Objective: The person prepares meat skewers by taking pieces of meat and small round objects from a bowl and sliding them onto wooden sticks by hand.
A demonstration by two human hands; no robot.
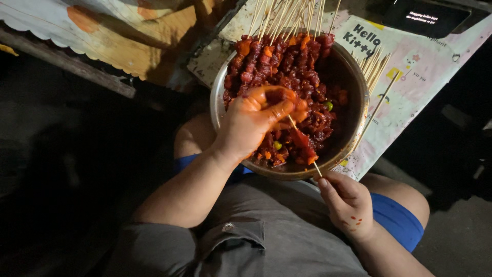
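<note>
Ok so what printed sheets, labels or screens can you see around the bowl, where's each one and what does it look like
Printed sheet: under and right of the metal bowl, pale pink and white, with small cartoon figures, yellow patches and dark lettering.
Screen: top right corner, on the sheet's far edge, a dark rectangle with a few lines of small white text.
Patterned covering: top left, cream with orange shapes and a scalloped edge.

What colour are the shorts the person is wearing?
Bright blue shorts, seen best in the head view, below the right hand.
</note>
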